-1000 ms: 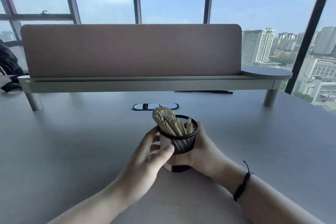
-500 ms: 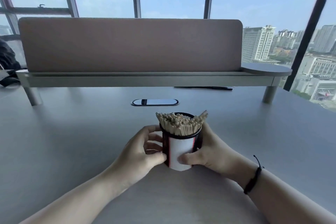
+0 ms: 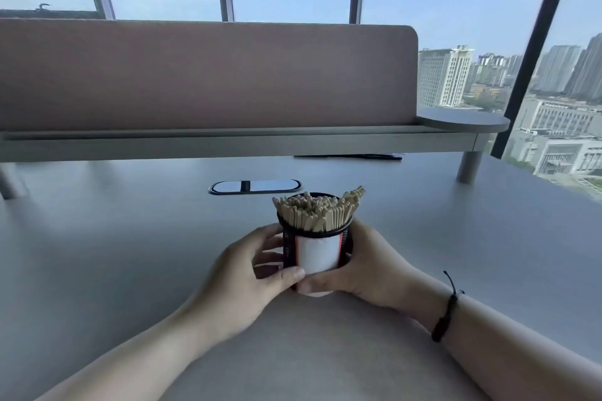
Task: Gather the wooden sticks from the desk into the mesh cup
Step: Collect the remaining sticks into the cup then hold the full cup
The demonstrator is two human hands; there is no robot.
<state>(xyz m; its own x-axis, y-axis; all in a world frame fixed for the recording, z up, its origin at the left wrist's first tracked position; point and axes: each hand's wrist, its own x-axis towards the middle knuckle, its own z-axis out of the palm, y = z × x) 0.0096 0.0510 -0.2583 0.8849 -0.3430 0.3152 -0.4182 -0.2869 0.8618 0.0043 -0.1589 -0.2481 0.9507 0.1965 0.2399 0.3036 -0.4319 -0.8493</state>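
A black mesh cup (image 3: pixel 316 254) with a white label facing me stands upright on the grey desk (image 3: pixel 130 254), in the middle of the view. It is packed with wooden sticks (image 3: pixel 317 210) that fan out above its rim. My left hand (image 3: pixel 250 273) wraps the cup's left side, its thumb at the base. My right hand (image 3: pixel 365 265) holds the right side, its thumb touching the base too. I see no loose sticks on the desk.
A raised grey shelf (image 3: pixel 244 143) with a pink divider panel (image 3: pixel 208 75) spans the back of the desk. An oval cable port (image 3: pixel 254 186) sits just behind the cup. A dark flat object (image 3: pixel 348 157) lies under the shelf. Windows stand beyond.
The cup was tilted with the sticks leaning left; now it stands upright with its label toward me and the sticks spread evenly. Both hands closed around its sides.
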